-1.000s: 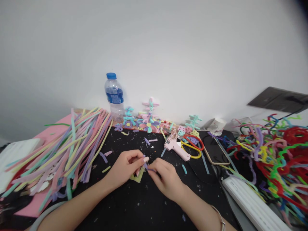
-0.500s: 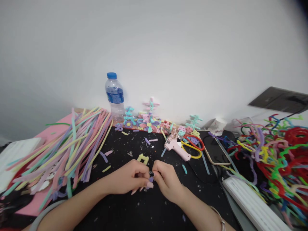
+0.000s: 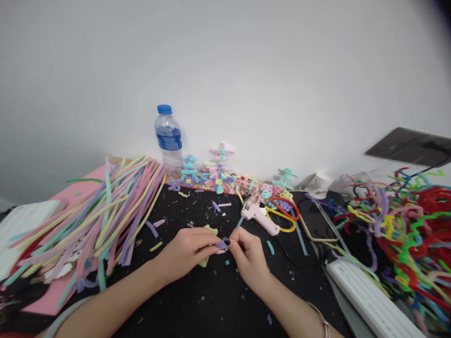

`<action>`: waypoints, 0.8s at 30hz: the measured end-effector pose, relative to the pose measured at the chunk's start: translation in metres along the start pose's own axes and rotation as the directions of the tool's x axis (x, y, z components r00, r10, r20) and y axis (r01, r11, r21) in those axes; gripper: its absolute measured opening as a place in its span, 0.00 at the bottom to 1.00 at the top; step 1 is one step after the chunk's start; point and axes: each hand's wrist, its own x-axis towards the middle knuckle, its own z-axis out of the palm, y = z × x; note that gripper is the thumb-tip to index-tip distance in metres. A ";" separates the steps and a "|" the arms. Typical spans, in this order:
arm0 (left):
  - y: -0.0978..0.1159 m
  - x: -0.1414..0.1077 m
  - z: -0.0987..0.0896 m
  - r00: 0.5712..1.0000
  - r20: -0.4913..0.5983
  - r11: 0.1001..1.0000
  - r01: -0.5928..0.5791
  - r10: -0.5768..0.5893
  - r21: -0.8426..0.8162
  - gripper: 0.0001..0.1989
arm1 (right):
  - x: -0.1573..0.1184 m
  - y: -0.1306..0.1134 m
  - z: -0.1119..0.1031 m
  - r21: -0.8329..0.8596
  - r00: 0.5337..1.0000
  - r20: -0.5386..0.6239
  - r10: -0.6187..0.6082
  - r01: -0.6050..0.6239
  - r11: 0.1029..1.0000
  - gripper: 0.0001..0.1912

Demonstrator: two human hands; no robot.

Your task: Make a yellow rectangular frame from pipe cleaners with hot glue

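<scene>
Near the middle of the black table, my left hand (image 3: 186, 249) is closed in a pinch on a short purple piece of pipe cleaner (image 3: 221, 245). My right hand (image 3: 249, 251) meets it from the other side, thumb and forefinger pinched at a small dark thing (image 3: 227, 241), too small to name, against the purple piece's end. A pale yellow pipe-cleaner shape (image 3: 211, 229) shows behind and below my left fingers, partly hidden by them; whether that hand also holds it I cannot tell.
Pastel pipe cleaners (image 3: 116, 211) lie at left, tangled bright ones (image 3: 416, 234) at right. Behind my hands are a pink glue gun (image 3: 260, 218), scissors (image 3: 291, 220), a phone (image 3: 315, 218), a bottle (image 3: 169, 141) and pipe-cleaner figures (image 3: 220, 176). A white power strip (image 3: 369, 295) lies front right.
Both hands have shifted slightly and my left fingers have straightened, showing more of the purple piece. The yellow shape is now more covered by my left hand.
</scene>
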 end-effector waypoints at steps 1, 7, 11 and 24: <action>-0.002 -0.001 0.001 1.000 -0.007 1.000 -0.020 0.020 0.014 0.10 | 0.000 0.000 0.000 0.001 1.000 0.004 0.001 -0.001 1.000 0.13; -0.014 -0.005 0.006 0.977 -0.073 0.979 -0.199 0.202 0.048 0.10 | 0.001 0.001 0.000 -0.010 0.999 0.042 0.028 -0.027 1.000 0.13; -0.011 -0.004 0.004 0.974 -0.029 0.972 -0.222 0.224 0.078 0.11 | 0.001 0.001 0.000 -0.014 0.999 0.043 0.033 -0.032 0.999 0.13; -0.002 0.003 -0.001 0.989 -0.072 0.988 0.120 -0.127 -0.099 0.09 | 0.003 0.004 -0.005 -0.039 0.999 0.042 0.012 -0.010 0.999 0.13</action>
